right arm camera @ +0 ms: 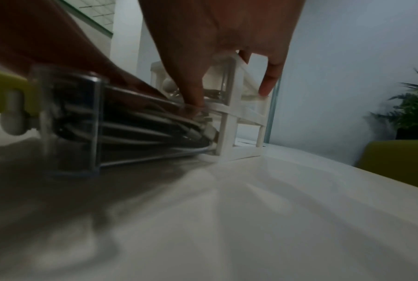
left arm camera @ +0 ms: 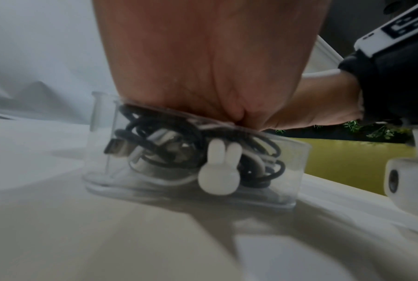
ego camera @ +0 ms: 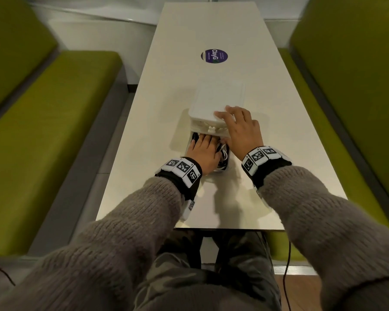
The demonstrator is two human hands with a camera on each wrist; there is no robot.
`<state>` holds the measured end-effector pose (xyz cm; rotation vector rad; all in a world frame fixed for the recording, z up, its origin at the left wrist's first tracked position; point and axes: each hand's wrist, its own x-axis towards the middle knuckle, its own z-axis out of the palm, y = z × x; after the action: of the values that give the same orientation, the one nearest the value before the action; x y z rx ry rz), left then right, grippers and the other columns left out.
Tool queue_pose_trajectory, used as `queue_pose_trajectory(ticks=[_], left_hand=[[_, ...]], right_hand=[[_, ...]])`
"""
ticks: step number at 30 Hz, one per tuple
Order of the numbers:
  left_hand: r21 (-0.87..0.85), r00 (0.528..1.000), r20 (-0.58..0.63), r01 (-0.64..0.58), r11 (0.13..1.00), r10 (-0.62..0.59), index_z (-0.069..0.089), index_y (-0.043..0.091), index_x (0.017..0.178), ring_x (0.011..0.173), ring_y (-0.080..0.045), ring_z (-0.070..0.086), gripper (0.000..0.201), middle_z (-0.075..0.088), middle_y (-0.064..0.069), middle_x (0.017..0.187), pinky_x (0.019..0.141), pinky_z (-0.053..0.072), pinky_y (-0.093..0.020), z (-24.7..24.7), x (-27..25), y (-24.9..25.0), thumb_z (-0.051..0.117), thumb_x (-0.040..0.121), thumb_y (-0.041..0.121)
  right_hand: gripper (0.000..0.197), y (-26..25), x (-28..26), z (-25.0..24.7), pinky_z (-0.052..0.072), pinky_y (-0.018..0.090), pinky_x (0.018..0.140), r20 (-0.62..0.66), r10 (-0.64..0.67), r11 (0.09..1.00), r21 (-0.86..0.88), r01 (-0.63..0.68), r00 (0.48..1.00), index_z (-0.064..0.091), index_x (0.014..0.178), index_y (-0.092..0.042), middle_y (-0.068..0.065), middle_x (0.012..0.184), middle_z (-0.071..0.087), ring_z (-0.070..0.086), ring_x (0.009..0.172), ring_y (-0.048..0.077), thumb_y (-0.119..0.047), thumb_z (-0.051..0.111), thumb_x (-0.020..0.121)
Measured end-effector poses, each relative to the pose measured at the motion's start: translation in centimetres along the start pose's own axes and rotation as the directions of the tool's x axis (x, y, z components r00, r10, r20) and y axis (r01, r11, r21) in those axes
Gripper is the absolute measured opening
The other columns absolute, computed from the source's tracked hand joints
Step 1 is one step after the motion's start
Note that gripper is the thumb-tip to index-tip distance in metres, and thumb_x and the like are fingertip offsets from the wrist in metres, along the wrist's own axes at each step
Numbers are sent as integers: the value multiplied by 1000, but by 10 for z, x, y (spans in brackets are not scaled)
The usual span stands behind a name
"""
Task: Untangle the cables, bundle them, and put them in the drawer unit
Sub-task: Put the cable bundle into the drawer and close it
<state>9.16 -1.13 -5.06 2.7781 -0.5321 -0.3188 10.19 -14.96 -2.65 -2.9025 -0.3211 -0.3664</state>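
With the clear drawer (left arm camera: 287, 171) pulled out at frame centre, holds black and white cables (left arm camera: 169, 144) under a flat left hand (ego camera: 203, 151), fingers straight. Right hand (ego camera: 240, 125) spread atop drawer unit (ego camera: 218, 97), gripping nothing. Springy, light, likely to pop up; best pressed mid-bundle.

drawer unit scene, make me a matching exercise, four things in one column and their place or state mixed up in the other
Things:
1. left hand
2. right hand
3. black and white cables
4. round purple sticker

Places or states:
A. flat on the white table, beyond the unit
B. resting on the white plastic drawer unit
C. inside the clear pulled-out drawer
D. pressing down on the cables

Pairs: 1-D, 2-B, 3-C, 4-A
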Motion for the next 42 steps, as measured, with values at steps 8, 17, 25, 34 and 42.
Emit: queue_pose_trajectory(ticks=[8, 17, 25, 34, 42], left_hand=[[-1, 997, -57, -45, 999, 45, 17, 12, 145, 146, -19, 1, 56, 9, -7, 158, 119, 1, -43, 3, -14, -6, 29, 98, 40], [133, 961, -61, -259, 957, 269, 42, 11, 138, 131, -24, 36, 48, 34, -6, 148, 105, 33, -33, -37, -60, -31, 51, 94, 29], [18, 954, -131, -270, 963, 270, 44, 13, 133, 94, -28, 59, 50, 58, -11, 113, 75, 51, -40, -29, -63, -23, 62, 86, 13], [267, 906, -101, -373, 889, 411, 27, 12, 146, 139, -31, 31, 58, 26, -14, 153, 109, 35, -45, -5, -61, -22, 28, 88, 8], [262, 928, 274, -324, 909, 252, -1, 17, 149, 145, -28, -2, 74, -8, -11, 157, 111, 31, -42, -22, -47, -14, 34, 90, -9]], right_hand=[[71, -9, 2, 11, 49, 44, 69, -139, -16, 1000, -27, 13, 990, 55, 121, -15, 14, 123, 56, 53, 111, 36, 4, 78, 57], [70, -5, 3, 6, 53, 39, 68, -52, 3, 995, 98, 2, 999, 51, 130, -12, 15, 132, 48, 40, 120, 36, 4, 76, 68], [67, -3, 4, 7, 56, 45, 69, -39, -56, 984, 165, 61, 998, 51, 129, -14, 12, 135, 45, 33, 123, 33, 17, 60, 70], [68, 1, 1, 4, 46, 33, 59, -34, -90, 989, 115, 93, 995, 50, 132, -13, 12, 136, 46, 32, 125, 30, 15, 57, 72], [72, 10, 3, -4, 50, 42, 85, 72, -117, 984, 142, 106, 991, 42, 141, -17, 11, 146, 37, 28, 135, 31, 2, 69, 78]])
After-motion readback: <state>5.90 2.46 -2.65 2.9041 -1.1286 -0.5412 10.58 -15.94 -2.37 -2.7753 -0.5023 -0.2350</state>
